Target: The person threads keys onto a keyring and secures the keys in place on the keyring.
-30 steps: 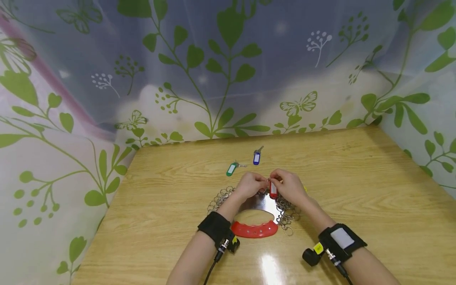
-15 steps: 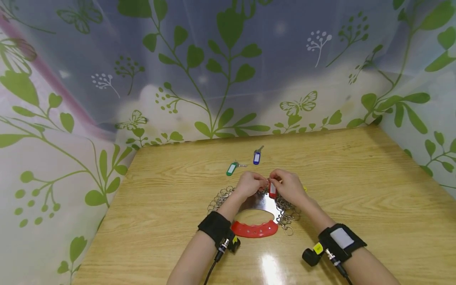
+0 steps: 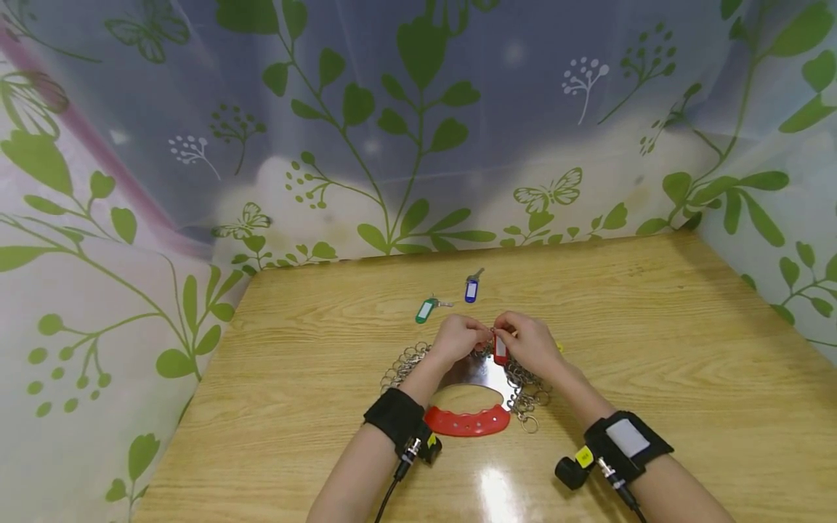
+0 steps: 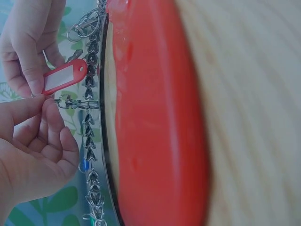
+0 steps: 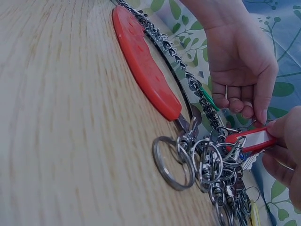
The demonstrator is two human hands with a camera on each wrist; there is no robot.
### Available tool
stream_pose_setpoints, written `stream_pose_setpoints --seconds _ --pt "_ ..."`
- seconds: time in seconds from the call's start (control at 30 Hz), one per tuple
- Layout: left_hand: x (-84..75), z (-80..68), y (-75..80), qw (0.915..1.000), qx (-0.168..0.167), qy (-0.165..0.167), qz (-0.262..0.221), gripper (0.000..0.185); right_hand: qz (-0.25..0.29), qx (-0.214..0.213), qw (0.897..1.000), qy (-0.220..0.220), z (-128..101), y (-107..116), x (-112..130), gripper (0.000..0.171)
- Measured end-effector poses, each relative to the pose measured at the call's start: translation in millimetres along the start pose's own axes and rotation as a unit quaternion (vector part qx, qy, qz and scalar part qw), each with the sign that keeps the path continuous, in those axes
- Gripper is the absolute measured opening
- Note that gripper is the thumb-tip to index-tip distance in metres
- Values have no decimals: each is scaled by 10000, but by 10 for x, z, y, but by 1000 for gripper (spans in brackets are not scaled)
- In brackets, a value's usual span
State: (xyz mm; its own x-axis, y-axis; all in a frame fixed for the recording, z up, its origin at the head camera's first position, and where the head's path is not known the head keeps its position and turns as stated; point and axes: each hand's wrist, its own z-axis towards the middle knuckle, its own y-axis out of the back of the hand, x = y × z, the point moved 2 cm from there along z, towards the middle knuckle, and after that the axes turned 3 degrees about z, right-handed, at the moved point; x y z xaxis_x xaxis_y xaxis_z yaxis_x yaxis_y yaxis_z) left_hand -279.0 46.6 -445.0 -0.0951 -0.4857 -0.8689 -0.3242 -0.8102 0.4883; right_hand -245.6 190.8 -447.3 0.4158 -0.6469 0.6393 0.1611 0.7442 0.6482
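A red key tag (image 3: pixel 500 350) with a white label hangs between my two hands above a metal key holder with a red handle (image 3: pixel 467 422). My right hand (image 3: pixel 530 340) pinches the tag near one end; a key (image 5: pixel 250 161) shows beneath it in the right wrist view. My left hand (image 3: pixel 454 338) pinches a small metal ring right beside the tag, its thumb and forefinger mostly hiding it. In the left wrist view, a swivel clip (image 4: pixel 70 101) extends from those fingertips to the holder's edge. The remaining left fingers are loosely curled.
Loose split rings and clips (image 3: pixel 402 367) line the holder's edge. Behind it on the wooden table (image 3: pixel 294 407) lie a green key tag (image 3: pixel 426 310) and a blue key tag (image 3: pixel 471 290), each with a key. Something yellow (image 3: pixel 559 348) shows behind the right hand. A printed curtain (image 3: pixel 418 181) surrounds the table.
Both hands stay in almost the same place over the holder. The red tag shifts only very slightly between the fingers.
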Motion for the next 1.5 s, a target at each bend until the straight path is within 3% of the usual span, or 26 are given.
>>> stream_pose_setpoints --seconds 0.53,0.8,1.23,1.5 --pt "12 30 -32 9999 117 -9 66 16 -36 88 9999 -68 -8 8 -39 4" --pt "23 29 -29 9985 395 -267 270 17 285 -67 9979 -585 12 20 -69 4" --pt "15 28 -72 9999 104 10 -105 15 268 -51 9992 -305 2 5 -64 6" --pt "13 27 -72 9999 61 62 -68 15 209 0 9994 -290 -5 6 -36 4"
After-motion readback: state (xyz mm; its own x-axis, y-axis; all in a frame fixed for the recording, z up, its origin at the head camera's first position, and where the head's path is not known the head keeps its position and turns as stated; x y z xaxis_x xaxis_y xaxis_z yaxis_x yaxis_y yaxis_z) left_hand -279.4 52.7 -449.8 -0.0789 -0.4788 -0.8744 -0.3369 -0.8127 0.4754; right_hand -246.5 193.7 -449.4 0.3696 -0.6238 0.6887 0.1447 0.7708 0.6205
